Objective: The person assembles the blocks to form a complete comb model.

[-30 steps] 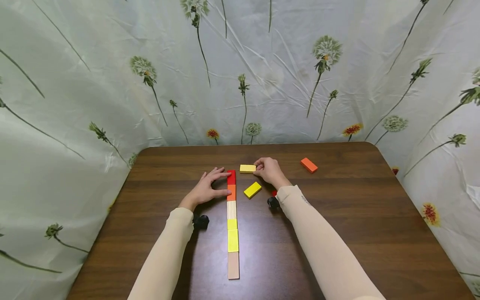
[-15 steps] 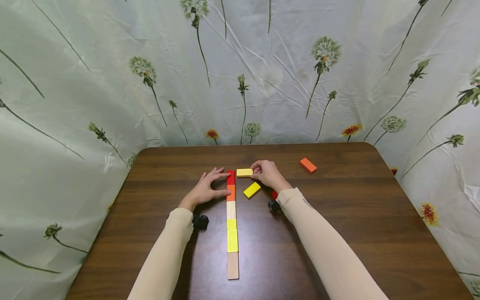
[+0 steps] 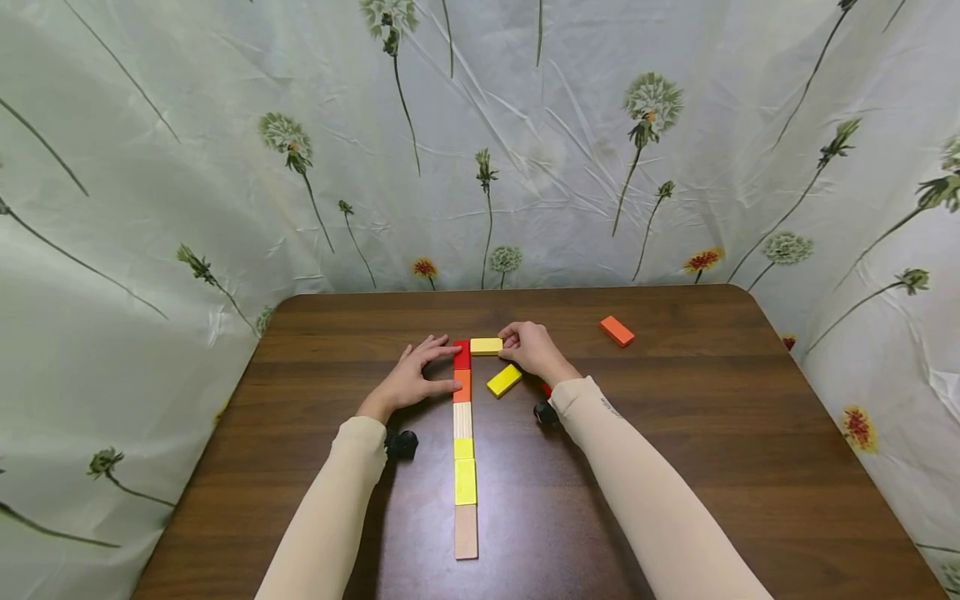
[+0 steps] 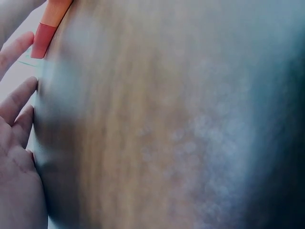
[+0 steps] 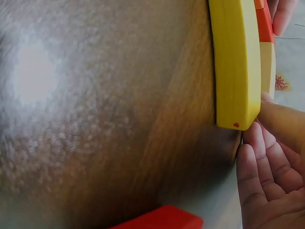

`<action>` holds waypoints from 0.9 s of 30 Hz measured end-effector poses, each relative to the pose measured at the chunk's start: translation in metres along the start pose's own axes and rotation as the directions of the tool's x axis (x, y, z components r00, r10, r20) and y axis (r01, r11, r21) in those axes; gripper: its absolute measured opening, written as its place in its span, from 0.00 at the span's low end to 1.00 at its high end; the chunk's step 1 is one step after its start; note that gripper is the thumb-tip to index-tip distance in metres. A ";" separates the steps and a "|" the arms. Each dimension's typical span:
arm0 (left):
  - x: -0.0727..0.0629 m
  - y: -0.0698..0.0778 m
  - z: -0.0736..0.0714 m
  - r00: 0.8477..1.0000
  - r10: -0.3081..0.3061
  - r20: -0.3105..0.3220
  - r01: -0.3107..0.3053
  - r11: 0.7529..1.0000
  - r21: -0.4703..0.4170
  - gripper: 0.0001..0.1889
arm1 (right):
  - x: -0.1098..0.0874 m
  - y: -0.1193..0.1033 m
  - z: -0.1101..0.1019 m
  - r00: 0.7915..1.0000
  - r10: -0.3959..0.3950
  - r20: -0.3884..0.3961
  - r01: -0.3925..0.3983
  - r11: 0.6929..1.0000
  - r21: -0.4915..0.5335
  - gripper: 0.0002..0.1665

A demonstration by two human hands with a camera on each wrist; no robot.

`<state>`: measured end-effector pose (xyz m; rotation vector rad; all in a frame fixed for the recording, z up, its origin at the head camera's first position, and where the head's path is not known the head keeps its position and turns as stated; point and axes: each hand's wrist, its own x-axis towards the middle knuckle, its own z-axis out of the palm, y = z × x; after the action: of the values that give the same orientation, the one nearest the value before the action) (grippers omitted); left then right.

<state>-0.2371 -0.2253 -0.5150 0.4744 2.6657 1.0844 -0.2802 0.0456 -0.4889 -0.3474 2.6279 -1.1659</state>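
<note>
A straight row of blocks runs down the table in the head view: red (image 3: pixel 462 360) at the far end, then orange (image 3: pixel 463 388), natural wood (image 3: pixel 462 420), two yellow pieces, and pale wood (image 3: pixel 466 532) nearest. My left hand (image 3: pixel 408 382) rests along its left side, fingers extended, a fingertip at the red block and the thumb at the orange one. Between thumb and fingers, my right hand (image 3: pixel 537 350) pinches one end of a pale yellow block (image 3: pixel 485 347). That block lies crosswise, its other end right at the red block's right side.
A loose yellow block (image 3: pixel 504 381) lies at an angle just in front of the right hand. Another red block (image 5: pixel 162 219) is partly hidden by the right wrist in the head view. Farther right sits an orange block (image 3: pixel 617 331). A flowered cloth (image 3: pixel 555 167) hangs behind the table.
My right hand has slid the pale yellow block left and slightly nearer, up to the red block at the row's far end. The left hand has stayed in place.
</note>
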 end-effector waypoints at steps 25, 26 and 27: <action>0.001 -0.001 0.001 1.000 0.009 -0.005 -0.009 1.000 -0.001 0.37 | -0.002 -0.003 0.000 1.000 0.011 0.008 -0.011 1.000 0.003 0.16; 0.001 -0.001 0.001 1.000 0.007 -0.005 -0.007 1.000 -0.001 0.37 | -0.002 -0.003 0.001 1.000 0.011 0.007 -0.011 1.000 0.002 0.16; 0.001 -0.001 0.001 1.000 0.006 -0.005 -0.006 1.000 0.000 0.37 | -0.002 -0.003 0.001 1.000 0.008 0.007 -0.008 1.000 0.001 0.16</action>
<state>-0.2376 -0.2248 -0.5167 0.4812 2.6702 1.0881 -0.2779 0.0438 -0.4869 -0.3401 2.6200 -1.1620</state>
